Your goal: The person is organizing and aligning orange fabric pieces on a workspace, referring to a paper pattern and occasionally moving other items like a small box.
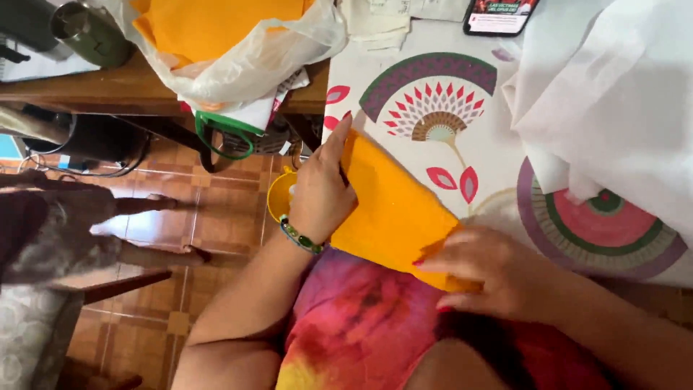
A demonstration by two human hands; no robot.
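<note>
While the orange fabric piece lies flat at the near edge of the bench, both hands rest on it. Its long axis runs on a slant, from the upper left by the bench corner down to the lower right, close to the person's lap. The upper end points toward a plastic bag holding more orange fabric on the wooden table beyond.

The left hand presses on the fabric's upper left end, its grip open, forefinger stretched along the edge toward the bench corner; a green beaded bracelet circles the wrist. The right hand covers the lower right end, fingers loosely curled and laid on the cloth; whether they pinch the edge cannot be told.

A patterned cloth with fan and leaf shapes covers the bench. White fabric is heaped at the right, well apart from the orange piece. A phone lies at the far edge. Just beside the left hand, below the bench edge, a yellow round container shows above the tiled floor.
</note>
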